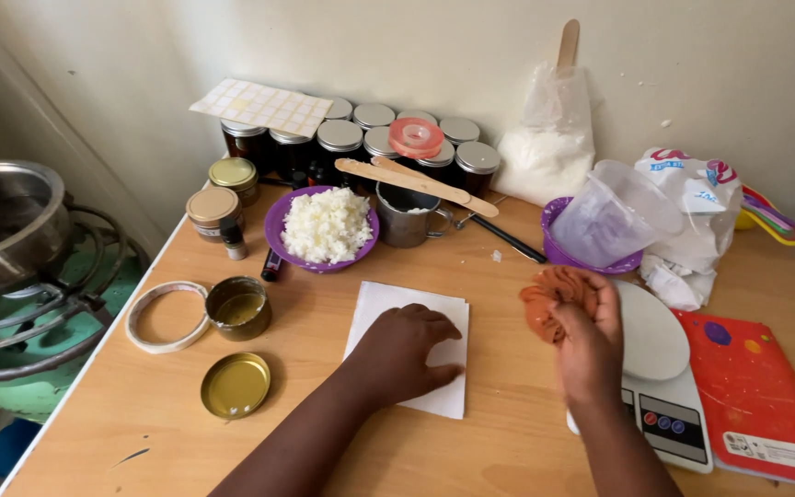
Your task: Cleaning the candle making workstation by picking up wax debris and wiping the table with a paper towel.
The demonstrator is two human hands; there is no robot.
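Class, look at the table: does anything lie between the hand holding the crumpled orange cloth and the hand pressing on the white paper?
Nothing visible does. Only bare wooden table separates the right hand, gripping the crumpled orange cloth, from the left hand, flat on the folded white paper.

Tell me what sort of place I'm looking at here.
Probably a home craft corner, perhaps for candle or balm making: a wooden table against a wall holds a purple bowl of white wax-like flakes, rows of lidded dark jars and a white scale.
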